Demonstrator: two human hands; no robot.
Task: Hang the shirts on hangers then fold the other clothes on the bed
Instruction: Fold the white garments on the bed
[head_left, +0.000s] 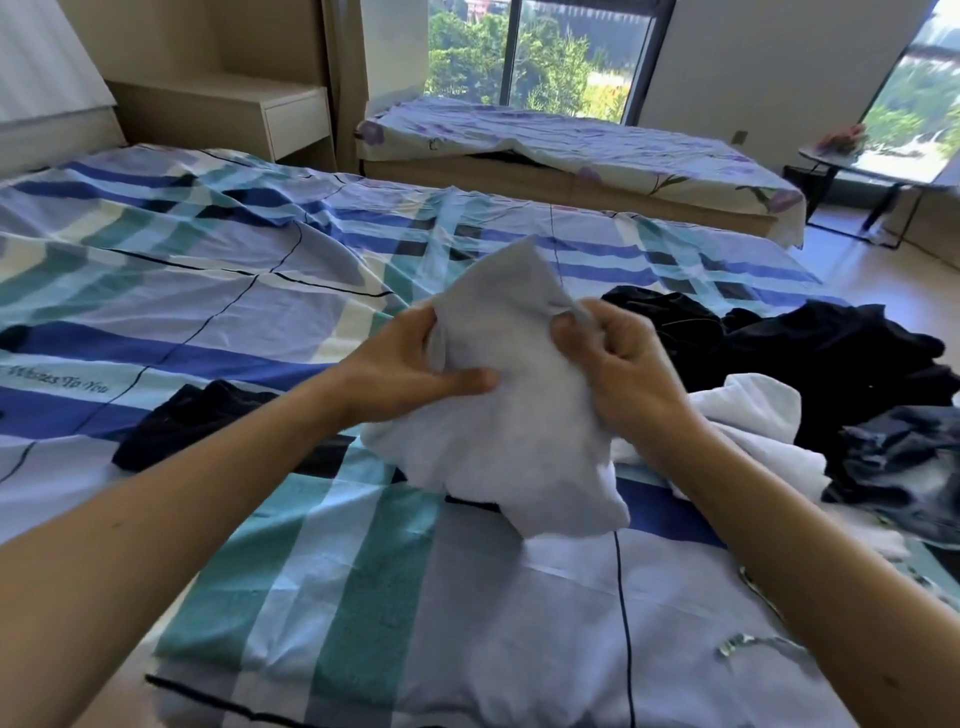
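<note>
Both hands are up over the bed with its blue, teal and white checked sheet (291, 545), and between them hangs a soft, pale grey-white cloth garment (511, 415). It looks thick and slightly fuzzy, bunched rather than spread, with one peak rising above the hands and a rounded lobe drooping down toward the sheet. What kind of garment it is cannot be told from here.

The left hand (410, 371) grips the garment's left edge, thumb pressed flat across the front and the other fingers tucked behind the fabric. The right hand (618, 358) is closed into a tight pinch on the upper right edge, knuckles toward the camera, a small fold of cloth poking up out of the fist.

Down on the sheet, left of the hands, lies a small dark navy garment, crumpled flat (192, 423). To the right sits the pile: a heap of black clothing (810, 353) at the back, a white garment (748, 415) in front of it and partly under the right forearm, and a rumpled dark blue-grey denim piece (904, 467) at the right edge.

Beyond the bed stands a second bed covered with a pale floral sheet (571, 140), under a window with green trees outside (524, 52).
</note>
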